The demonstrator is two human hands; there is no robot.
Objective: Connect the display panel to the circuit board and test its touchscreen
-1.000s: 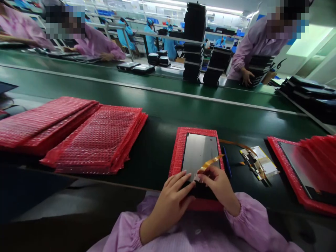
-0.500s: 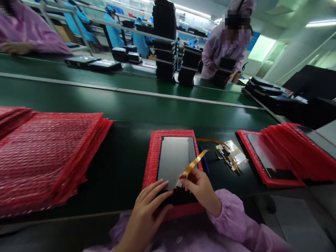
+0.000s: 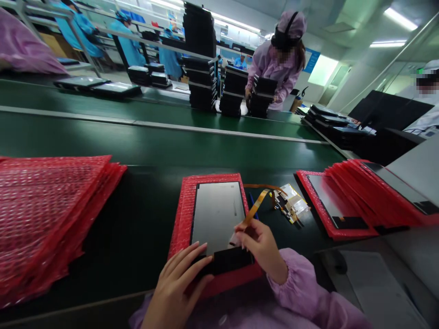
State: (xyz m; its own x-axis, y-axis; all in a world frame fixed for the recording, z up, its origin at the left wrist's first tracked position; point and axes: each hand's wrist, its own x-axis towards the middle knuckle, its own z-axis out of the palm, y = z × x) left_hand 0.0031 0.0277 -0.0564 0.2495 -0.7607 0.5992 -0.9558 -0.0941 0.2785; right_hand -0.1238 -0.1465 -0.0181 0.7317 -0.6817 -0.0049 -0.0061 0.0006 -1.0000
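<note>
My left hand (image 3: 180,278) lies flat, fingers spread and released, on the near end of the display panel (image 3: 217,214). The panel is a grey, matte rectangle with a black band at its near edge, resting on a red bubble-wrap sheet (image 3: 183,214). My right hand (image 3: 259,242) pinches the orange flex ribbon (image 3: 255,208) rising from the panel's right corner.

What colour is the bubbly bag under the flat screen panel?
Red. The red bubble-wrap bag under the flat grey screen panel shows clearly in the head view.
</note>
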